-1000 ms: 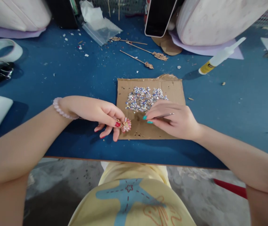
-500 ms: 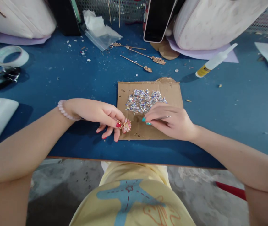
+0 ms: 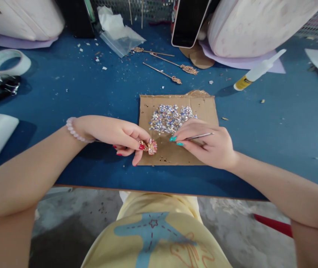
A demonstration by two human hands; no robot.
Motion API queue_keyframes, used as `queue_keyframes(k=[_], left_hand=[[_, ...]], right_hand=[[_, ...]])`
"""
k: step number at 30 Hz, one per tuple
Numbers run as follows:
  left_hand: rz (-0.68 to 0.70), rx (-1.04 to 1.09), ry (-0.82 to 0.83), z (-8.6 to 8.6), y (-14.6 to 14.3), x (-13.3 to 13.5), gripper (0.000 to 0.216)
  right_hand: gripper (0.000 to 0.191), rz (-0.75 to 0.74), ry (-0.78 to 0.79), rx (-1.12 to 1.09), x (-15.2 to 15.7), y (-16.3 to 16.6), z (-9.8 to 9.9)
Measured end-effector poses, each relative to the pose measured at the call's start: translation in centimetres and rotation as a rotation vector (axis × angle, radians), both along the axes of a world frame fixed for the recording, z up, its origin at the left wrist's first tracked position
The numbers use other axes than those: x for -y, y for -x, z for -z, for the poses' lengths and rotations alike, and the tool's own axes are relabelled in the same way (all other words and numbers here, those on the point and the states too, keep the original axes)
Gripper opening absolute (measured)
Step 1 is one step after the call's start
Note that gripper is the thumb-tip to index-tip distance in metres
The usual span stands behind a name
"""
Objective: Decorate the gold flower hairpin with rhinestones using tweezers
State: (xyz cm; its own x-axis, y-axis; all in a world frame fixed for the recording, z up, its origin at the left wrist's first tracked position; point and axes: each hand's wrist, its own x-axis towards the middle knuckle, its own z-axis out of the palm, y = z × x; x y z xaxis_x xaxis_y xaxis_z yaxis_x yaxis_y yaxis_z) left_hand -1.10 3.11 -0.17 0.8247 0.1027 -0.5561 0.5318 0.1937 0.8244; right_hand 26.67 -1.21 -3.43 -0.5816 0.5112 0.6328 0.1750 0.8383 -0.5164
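Blue bench (image 3: 248, 123): flower ornament (image 3: 153, 147) sat over the cardboard (image 3: 177, 155), left side, pinched in left hand (image 3: 116, 131), spare fingers slack; right hand (image 3: 210, 147), fingers together, gripped a metal tool (image 3: 205, 135) beside loose gems (image 3: 166, 118). Steady ornament, light tool grip seemed wise.

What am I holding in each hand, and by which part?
Left hand: pink flower ornament, pinched at its golden part. Right hand: slim metal tool, pinched toward the end nearest the ornament.
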Motion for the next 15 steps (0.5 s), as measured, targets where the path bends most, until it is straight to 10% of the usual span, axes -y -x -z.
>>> queue_keyframes(k=[15], left_hand=[[0.054, 0.024, 0.013, -0.1, -1.0, 0.6, 0.015]], right_hand=[[0.017, -0.033, -0.021, -0.047, 1.0, 1.3, -0.6]])
